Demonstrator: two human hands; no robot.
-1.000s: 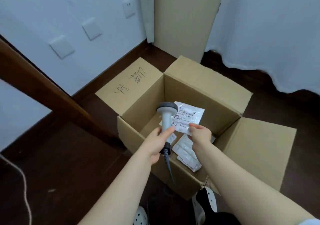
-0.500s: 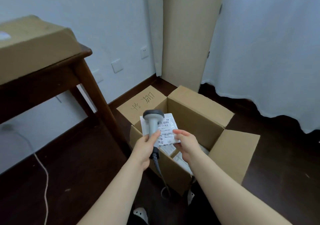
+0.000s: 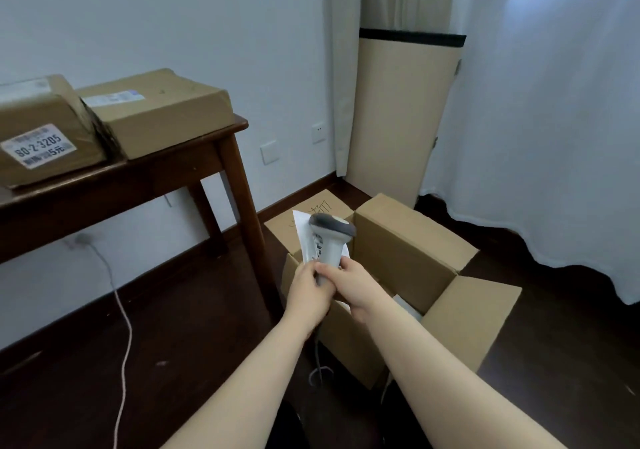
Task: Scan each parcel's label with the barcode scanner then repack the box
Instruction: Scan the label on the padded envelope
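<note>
Fingers of the left hand [image 3: 309, 291] are wrapped round the handle of the barcode scanner [image 3: 329, 241], whose dark head stands above them. Touching it, the right hand [image 3: 356, 284] curls onto the lower edge of a flat white parcel [image 3: 303, 237] standing just behind the scanner; the exact pinch is hidden. The open box [image 3: 408, 254] sits just beyond and below both hands. This looks like the scanning step, though the head does not seem aimed at the label. The next move calls for separating the two, pointing the scanner at the barcode, then dropping the parcel into the box.
</note>
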